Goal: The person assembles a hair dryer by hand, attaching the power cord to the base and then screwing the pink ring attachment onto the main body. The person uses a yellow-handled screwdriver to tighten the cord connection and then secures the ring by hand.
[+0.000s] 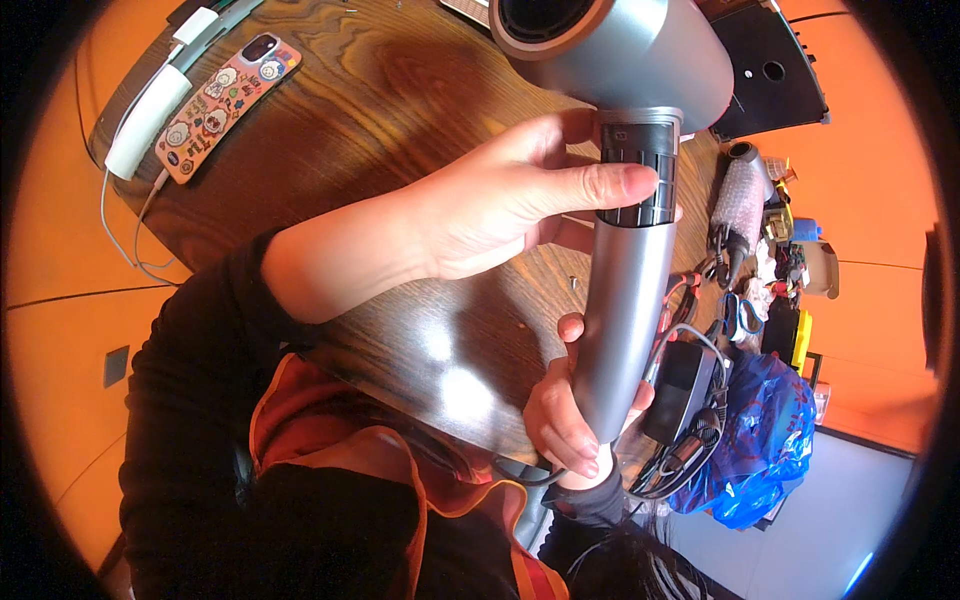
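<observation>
A grey hair dryer (640, 60) stands tilted in front of me, its round barrel at the top of the view. Just below the barrel, my left hand (560, 190) is closed around the black slotted inner part of the handle (640, 165), thumb laid across it. Lower down, my right hand (570, 415) wraps the bottom of the smooth grey handle sleeve (628, 300). The sleeve sits below the slotted part, leaving that part exposed. Some fingers of both hands are hidden behind the handle.
A phone in a patterned pink case (225, 108) lies on the wooden table (400, 70), beside a white power strip (150, 120). On the right are a bubble-wrapped hair dryer (737, 200), a black power adapter (680, 390) with cables, and a blue plastic bag (755, 430). A small screw (573, 283) lies near the sleeve.
</observation>
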### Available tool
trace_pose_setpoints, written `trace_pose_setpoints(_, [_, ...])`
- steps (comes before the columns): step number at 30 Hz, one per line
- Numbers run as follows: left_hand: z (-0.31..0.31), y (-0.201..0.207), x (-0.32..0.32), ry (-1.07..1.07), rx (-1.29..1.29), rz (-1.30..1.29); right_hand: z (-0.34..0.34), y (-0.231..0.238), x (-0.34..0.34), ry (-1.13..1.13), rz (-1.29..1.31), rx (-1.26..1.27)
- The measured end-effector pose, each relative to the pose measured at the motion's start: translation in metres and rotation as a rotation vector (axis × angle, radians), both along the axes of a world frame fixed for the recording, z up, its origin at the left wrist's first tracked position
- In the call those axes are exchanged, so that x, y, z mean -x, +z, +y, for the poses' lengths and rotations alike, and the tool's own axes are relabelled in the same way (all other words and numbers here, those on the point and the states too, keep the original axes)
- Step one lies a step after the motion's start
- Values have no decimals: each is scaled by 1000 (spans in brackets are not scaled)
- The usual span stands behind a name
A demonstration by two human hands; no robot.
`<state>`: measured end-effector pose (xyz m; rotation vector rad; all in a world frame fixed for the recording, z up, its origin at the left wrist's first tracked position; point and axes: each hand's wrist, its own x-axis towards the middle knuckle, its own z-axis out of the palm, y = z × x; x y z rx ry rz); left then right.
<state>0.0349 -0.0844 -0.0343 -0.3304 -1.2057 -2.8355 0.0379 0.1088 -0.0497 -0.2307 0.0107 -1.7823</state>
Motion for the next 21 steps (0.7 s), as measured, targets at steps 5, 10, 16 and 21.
trace_pose_setpoints(5, [-1,1,1,-6,22,40,-1,-4,3,50,4,52])
trace_pose_setpoints(10, [0,1,1,-7,5,39,0,-8,8,125,-9,109])
trace_pose_setpoints(16, [3,-2,2,-62,-49,54,0,-3,3,46,35,38])
trace_pose_setpoints(21, [2,-1,1,-117,-9,52,2,14,-5,-113,312,-257])
